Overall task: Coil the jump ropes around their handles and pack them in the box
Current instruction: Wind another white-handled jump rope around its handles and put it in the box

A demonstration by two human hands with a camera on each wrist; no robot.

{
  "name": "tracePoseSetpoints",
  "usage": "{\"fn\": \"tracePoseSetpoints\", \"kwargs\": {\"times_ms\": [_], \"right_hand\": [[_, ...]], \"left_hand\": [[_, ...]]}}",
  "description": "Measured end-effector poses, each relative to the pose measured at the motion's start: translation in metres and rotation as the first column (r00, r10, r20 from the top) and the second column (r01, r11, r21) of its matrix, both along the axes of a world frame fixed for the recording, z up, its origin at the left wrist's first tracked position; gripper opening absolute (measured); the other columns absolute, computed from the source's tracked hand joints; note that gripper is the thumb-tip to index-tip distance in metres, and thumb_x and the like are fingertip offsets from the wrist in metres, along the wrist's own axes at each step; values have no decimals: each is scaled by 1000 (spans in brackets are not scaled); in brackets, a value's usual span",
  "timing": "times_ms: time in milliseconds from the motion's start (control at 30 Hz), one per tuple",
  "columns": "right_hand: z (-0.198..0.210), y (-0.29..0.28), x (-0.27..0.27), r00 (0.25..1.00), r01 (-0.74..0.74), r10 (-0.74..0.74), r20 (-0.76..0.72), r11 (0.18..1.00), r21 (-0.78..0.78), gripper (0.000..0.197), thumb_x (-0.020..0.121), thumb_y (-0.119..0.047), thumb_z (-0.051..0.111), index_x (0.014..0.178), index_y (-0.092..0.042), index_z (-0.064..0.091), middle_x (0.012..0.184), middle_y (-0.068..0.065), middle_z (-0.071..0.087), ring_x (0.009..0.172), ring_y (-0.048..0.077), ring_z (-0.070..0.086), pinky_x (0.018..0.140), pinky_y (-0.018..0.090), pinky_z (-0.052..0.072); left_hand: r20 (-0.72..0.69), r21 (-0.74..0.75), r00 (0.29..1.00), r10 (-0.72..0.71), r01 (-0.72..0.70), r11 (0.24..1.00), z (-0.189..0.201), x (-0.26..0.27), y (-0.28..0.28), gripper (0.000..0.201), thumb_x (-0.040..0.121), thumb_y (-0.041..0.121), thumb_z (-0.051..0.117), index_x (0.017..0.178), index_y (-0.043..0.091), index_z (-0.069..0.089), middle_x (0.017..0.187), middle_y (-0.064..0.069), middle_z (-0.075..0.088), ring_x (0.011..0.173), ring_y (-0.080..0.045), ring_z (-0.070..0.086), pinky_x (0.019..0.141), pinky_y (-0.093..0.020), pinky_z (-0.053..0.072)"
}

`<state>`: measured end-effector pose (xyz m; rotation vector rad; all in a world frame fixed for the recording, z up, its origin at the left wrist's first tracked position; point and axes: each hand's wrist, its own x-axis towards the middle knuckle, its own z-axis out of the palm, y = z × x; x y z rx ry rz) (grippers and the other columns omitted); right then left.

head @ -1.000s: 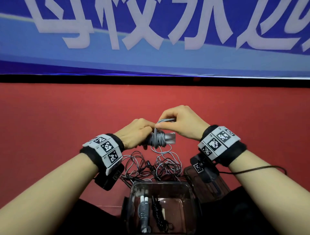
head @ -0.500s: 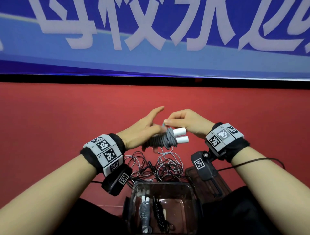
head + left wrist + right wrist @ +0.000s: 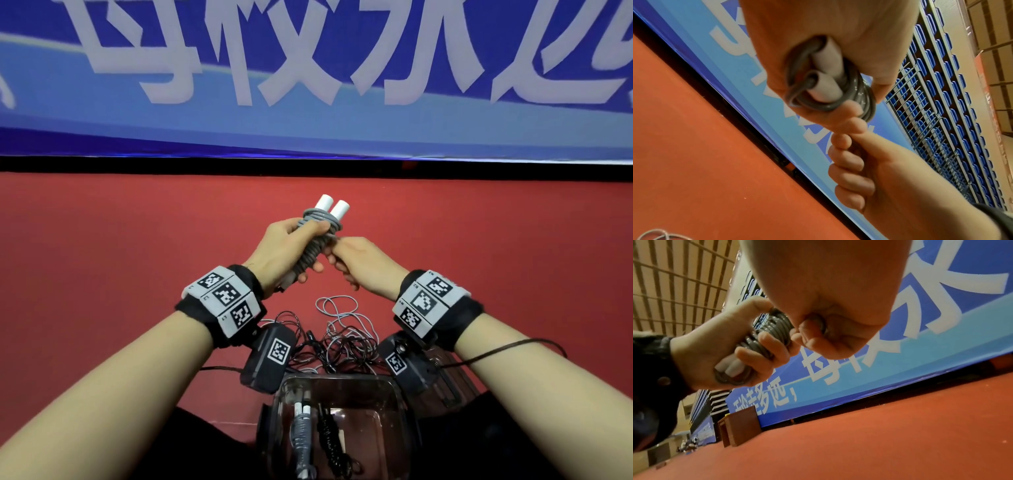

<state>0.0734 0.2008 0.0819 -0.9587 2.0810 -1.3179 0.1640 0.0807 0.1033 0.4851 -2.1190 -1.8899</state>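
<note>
Two white handles [image 3: 331, 207] wrapped in grey rope [image 3: 313, 245] are gripped in the left hand [image 3: 286, 251], fingers curled right round the bundle, tips pointed toward 1 o'clock. One rope strand is pinched by the right hand [image 3: 363, 267] just beside it. Loose ropes [image 3: 342, 337] are left piled on the red floor [image 3: 120, 274] at 6 o'clock, with the clear box [image 3: 394, 404] below holding coiled ones.

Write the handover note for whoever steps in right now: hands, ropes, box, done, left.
Left hand grips the grey rope bundle, white handle ends up.
Right hand pinches the rope's last turn against the bundle.
Done: two coiled ropes, one grey, one black, lie in the clear box.
Left: secure this end, box the bundle, then coil the loose ropes tangled on the red floor beyond the box.
</note>
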Motion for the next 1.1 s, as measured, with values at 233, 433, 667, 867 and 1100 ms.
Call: {"fn": "tracePoseSetpoints", "kwargs": {"times_ms": [233, 433, 667, 867, 1100], "right_hand": [[6, -1, 8, 996, 9, -5, -90, 999, 47, 31, 96, -19, 38, 68, -19, 52, 59, -4, 44, 49, 16, 40, 51, 29, 35], [13, -3, 11, 977, 19, -23, 212, 1000, 19, 31, 100, -18, 42, 75, -12, 58, 66, 1, 48, 51, 11, 42, 41, 19, 40], [6, 3, 8, 922, 16, 7, 388, 998, -55, 28, 100, -24, 50, 86, -7, 68, 65, -4, 50, 55, 7, 40, 48, 16, 34], [9, 2, 13, 849, 61, -12, 528, 995, -76, 19, 95, -20, 61, 86, -3, 65, 71, 4, 67, 57, 7, 63, 55, 15, 55], [12, 4, 15, 753, 51, 4, 658, 997, -65, 20, 94, -18, 61, 87, 0, 65, 73, 7, 68, 59, 8, 68, 56, 16, 57]], "left_hand": [[39, 202, 999, 33, -40, 979, -3, -9, 3, 29, 98, 34, 46, 110, 11, 58, 64, -4, 56, 52, -13, 54, 37, -19, 37], [56, 413, 998, 29, -49, 909, -5, -10, -2, 34, 98, 43, 40, 105, 12, 54, 62, -9, 49, 40, -13, 46, 35, -17, 40], [-2, 443, 994, 109, -97, 891, -5, -14, 1, 30, 100, 34, 41, 100, 6, 51, 66, -9, 43, 40, -14, 47, 36, -19, 41], [20, 408, 990, 140, -136, 903, -10, -18, -2, 28, 96, 35, 47, 93, 10, 58, 70, -6, 51, 46, -14, 47, 45, -22, 42], [83, 283, 983, 162, -179, 942, -13, -15, -6, 39, 92, 39, 55, 95, 2, 67, 77, -9, 63, 53, -17, 55, 54, -25, 47]]}}
